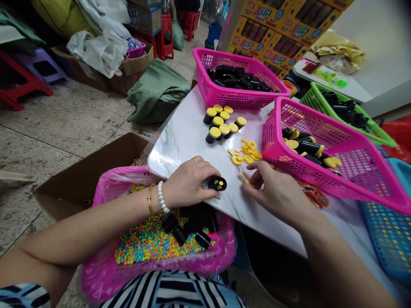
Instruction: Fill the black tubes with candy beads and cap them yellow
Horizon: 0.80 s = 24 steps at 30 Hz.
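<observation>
Left hand [189, 177]: is grasping an open black tube [219, 184] above the marbled tabletop [189, 132], colored beads showing inside | Right hand [272, 188]: is touching a yellow wand [243, 176]; cannot tell whether gripping | Yellow-capped tubes [224, 129]: are standing beyond, near both hands

The left forearm [105, 222] reaches in from beyond the near edge of the desk [180, 145], with the wrist just outside that edge. The left hand [189, 182] is over the desk's near edge, back upward, fingers and thumb curled into a grip. The right forearm [330, 244] slants across the desk; the right hand [272, 188] is over its top, fingers bent, thumb extended.
</observation>
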Each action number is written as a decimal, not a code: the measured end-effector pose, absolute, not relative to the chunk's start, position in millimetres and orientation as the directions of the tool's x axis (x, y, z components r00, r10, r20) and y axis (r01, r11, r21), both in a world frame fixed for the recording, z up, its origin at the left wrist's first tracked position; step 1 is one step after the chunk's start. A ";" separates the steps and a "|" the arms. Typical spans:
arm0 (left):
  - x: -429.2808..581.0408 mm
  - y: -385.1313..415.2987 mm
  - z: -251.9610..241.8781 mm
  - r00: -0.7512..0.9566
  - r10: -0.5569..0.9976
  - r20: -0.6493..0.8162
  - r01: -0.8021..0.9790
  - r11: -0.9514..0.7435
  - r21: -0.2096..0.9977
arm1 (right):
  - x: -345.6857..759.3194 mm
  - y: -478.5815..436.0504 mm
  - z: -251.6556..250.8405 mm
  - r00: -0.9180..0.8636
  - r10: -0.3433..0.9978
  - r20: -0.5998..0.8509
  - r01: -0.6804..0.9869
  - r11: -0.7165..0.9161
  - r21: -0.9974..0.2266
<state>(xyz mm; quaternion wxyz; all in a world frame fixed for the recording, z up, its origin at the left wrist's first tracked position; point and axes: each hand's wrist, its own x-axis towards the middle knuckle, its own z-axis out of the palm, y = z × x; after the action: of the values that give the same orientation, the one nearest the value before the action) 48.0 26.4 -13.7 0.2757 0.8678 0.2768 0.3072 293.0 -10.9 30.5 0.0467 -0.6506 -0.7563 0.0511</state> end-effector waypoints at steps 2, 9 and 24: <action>47.8 26.2 -15.1 0.655 0.642 0.399 0.301 -0.706 0.641 | 296.3 -3.6 38.0 -0.204 0.974 -0.098 0.967 0.185 -0.175; 50.1 26.0 -16.0 0.643 0.643 0.416 0.305 -0.713 0.631 | 291.4 -2.0 38.3 -0.235 0.972 0.003 0.746 0.182 -0.640; 50.9 24.6 -17.6 0.637 0.645 0.421 0.351 -0.730 0.587 | 244.7 -4.9 15.5 -0.120 0.910 -0.397 0.110 -0.386 -0.916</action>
<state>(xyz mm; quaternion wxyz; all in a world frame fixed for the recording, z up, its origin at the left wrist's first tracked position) 50.9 24.6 -17.6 0.2324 0.8744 0.2849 0.3166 244.7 -4.9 15.5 0.3318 -0.5745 -0.4440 0.6023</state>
